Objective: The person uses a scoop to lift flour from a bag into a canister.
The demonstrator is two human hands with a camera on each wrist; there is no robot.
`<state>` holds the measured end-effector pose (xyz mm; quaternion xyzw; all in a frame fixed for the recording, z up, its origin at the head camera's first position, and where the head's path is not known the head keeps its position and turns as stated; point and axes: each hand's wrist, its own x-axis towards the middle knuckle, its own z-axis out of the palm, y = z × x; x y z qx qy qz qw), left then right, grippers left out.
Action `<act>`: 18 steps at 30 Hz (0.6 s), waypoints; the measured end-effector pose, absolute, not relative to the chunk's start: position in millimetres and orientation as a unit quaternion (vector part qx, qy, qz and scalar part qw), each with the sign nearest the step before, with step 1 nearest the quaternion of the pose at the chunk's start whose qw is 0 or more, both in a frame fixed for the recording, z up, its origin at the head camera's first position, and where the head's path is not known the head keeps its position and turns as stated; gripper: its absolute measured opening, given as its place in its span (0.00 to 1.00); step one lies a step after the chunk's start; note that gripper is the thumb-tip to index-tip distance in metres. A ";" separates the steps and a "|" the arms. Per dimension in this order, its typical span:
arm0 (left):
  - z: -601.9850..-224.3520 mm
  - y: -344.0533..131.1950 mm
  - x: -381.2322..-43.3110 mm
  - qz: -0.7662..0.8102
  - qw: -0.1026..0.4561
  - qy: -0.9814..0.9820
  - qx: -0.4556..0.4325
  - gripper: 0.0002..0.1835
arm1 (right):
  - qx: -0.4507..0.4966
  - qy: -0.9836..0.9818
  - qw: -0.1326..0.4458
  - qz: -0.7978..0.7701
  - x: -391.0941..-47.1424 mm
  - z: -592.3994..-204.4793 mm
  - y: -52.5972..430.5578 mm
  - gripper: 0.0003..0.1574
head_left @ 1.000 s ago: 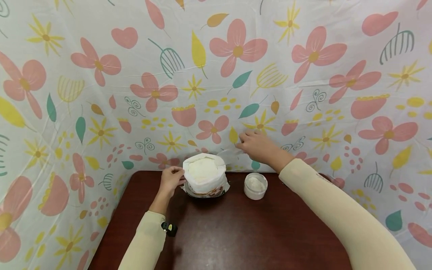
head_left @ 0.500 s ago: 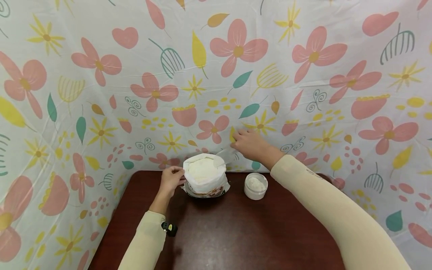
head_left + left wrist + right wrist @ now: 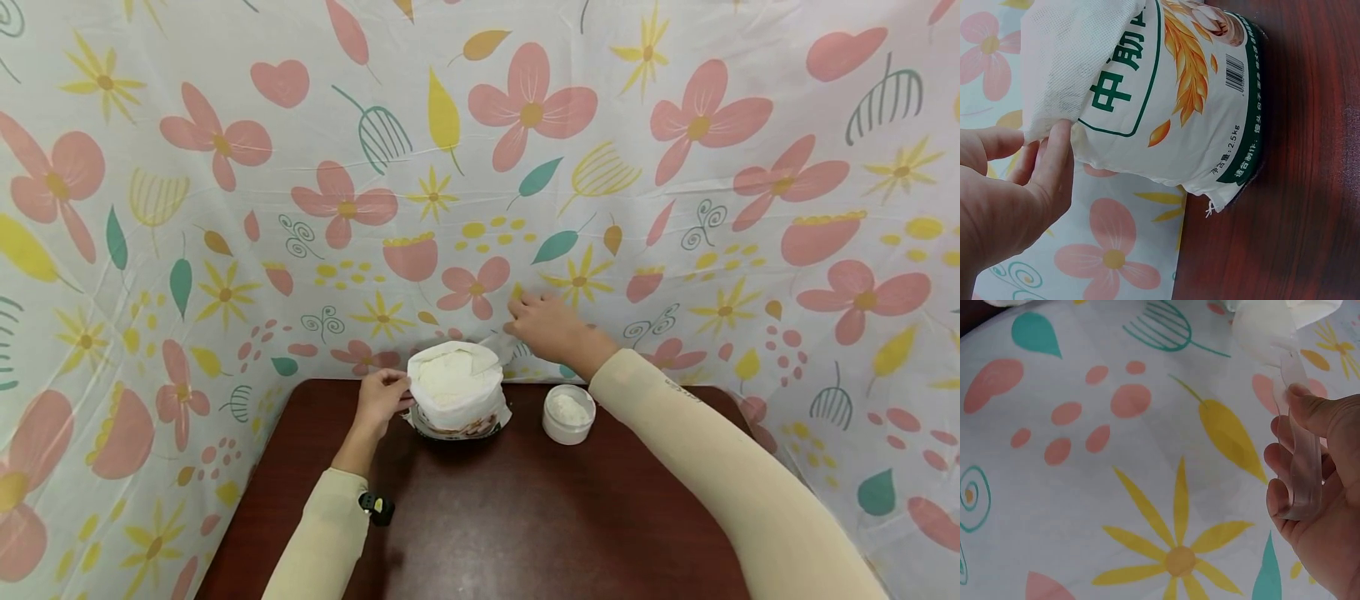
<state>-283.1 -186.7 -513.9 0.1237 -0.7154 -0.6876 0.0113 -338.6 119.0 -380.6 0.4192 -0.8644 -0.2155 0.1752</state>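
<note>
A white flour bag [image 3: 461, 417] stands open at the table's back edge, full of white flour [image 3: 448, 372]. Its printed front, with wheat ears and green lettering, shows in the left wrist view. My left hand [image 3: 378, 400] pinches the folded-down rim between thumb and fingers at the bag's left side. In my right hand [image 3: 551, 329] is a clear plastic spoon [image 3: 1302, 459], gripped by its handle with the fingers curled round it. The spoon's bowl [image 3: 1266, 331] overlaps the bag's right rim in the right wrist view.
A clear round tub [image 3: 567, 429] with white powder in it stands to the right of the bag, below the right forearm. The dark reddish-brown table [image 3: 570, 517] extends toward me. A flowered cloth [image 3: 480, 208] hangs close behind the table.
My right hand has moved left and slightly down, bringing the spoon to the bag's right rim. The left hand, bag and tub have stayed put.
</note>
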 end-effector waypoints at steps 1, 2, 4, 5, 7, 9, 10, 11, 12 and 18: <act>-513.9 -186.6 -283.1 -0.687 0.011 -0.716 0.124 0.14 | 0.418 -0.865 0.176 -0.212 -338.7 -382.3 118.9 0.15; -513.6 -186.4 -282.9 -0.687 0.011 -0.716 0.124 0.14 | 0.418 -0.867 0.176 -0.209 -338.9 -384.2 118.6 0.15; -513.8 -186.6 -283.1 -0.687 0.013 -0.716 0.124 0.14 | 0.418 -0.868 0.179 -0.202 -340.2 -388.7 118.0 0.16; -514.0 -186.7 -283.1 -0.687 0.014 -0.716 0.124 0.14 | 0.417 -0.869 0.177 -0.199 -340.7 -390.9 117.6 0.17; -514.1 -186.9 -283.1 -0.687 0.016 -0.716 0.124 0.14 | 0.417 -0.870 0.178 -0.193 -341.6 -395.5 116.8 0.18; -514.4 -186.9 -283.2 -0.685 0.018 -0.718 0.125 0.14 | 0.415 -0.872 0.176 -0.189 -342.0 -399.6 116.1 0.18; -514.6 -186.9 -283.2 -0.684 0.018 -0.718 0.125 0.14 | 0.413 -0.874 0.175 -0.185 -341.9 -401.4 116.0 0.18; -514.7 -186.8 -283.3 -0.684 0.016 -0.719 0.126 0.13 | 0.411 -0.876 0.174 -0.182 -341.6 -403.0 115.9 0.18; -514.8 -186.8 -283.3 -0.684 0.015 -0.719 0.125 0.14 | 0.410 -0.877 0.175 -0.179 -341.0 -404.3 115.8 0.18; -514.3 -186.7 -283.7 -0.686 0.010 -0.717 0.123 0.14 | 0.399 -0.884 0.173 -0.173 -340.3 -411.4 115.5 0.18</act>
